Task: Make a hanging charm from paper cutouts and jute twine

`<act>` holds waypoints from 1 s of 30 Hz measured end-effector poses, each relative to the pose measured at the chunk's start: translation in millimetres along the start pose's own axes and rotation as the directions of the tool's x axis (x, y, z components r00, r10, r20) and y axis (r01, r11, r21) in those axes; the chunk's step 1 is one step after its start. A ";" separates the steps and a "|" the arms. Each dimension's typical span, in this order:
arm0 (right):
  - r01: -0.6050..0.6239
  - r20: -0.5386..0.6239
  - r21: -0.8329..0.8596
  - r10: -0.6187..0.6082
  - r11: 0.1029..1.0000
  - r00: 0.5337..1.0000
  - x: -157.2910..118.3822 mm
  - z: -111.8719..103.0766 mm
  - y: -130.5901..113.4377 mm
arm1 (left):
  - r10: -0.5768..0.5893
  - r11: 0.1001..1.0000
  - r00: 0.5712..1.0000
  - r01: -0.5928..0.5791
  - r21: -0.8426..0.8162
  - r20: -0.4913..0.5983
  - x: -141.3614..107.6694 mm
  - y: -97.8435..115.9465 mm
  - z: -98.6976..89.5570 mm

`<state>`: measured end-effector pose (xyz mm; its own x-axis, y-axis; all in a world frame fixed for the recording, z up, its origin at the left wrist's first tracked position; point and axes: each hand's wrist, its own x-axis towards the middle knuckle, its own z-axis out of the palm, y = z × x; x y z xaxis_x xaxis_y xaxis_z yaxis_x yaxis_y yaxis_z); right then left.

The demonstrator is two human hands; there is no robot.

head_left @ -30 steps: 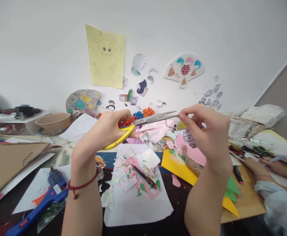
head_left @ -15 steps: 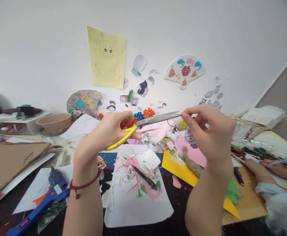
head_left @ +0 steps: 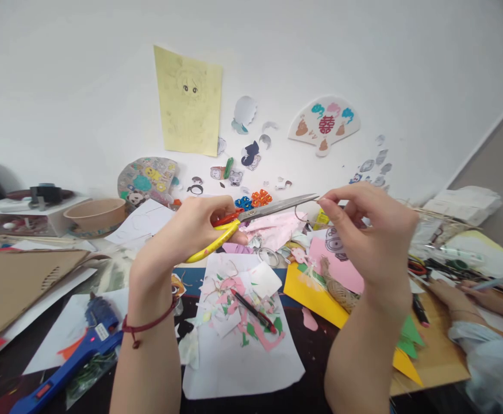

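Head view: paper scraps (head_left: 229, 323) lie cut; left hand (head_left: 195, 224) grasps scissors (head_left: 246, 216), blades together; right hand (head_left: 372, 236) pinches twine (head_left: 296, 213), severing unclear.

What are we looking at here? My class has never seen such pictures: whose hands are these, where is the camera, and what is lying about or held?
There is no machine: these are a person's bare hands, and every picture comes from one camera worn on their head, looking forward and down. The left hand holds metal scissors with yellow and red handles. The right hand pinches near the blade tips, beside a thin brown string; exactly what it grips is too small to tell. On the dark table lie a white paper sheet covered with pink and green scraps, a blue plastic glue gun and a brown twine bundle. Another person's hand shows at the right.
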<state>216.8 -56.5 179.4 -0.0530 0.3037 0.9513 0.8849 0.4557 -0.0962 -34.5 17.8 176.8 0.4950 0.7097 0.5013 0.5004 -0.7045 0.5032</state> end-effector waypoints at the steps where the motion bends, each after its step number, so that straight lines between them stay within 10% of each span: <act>1: 0.002 -0.004 0.001 -0.002 1.000 1.000 -0.1 0.2 0.3 | -0.001 1.000 1.000 0.001 -0.001 0.000 -0.1 0.1 -0.1; 30: 0.055 -0.033 0.010 -0.054 0.998 0.998 0.8 -1.7 4.9 | 0.072 0.996 0.997 -0.071 0.052 -0.018 0.3 -4.0 -0.8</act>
<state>221.8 -55.4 180.2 -0.0856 0.2506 0.9643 0.8761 0.4798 -0.0470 -36.8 20.8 175.5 0.5168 0.6567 0.5493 0.5003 -0.7523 0.4287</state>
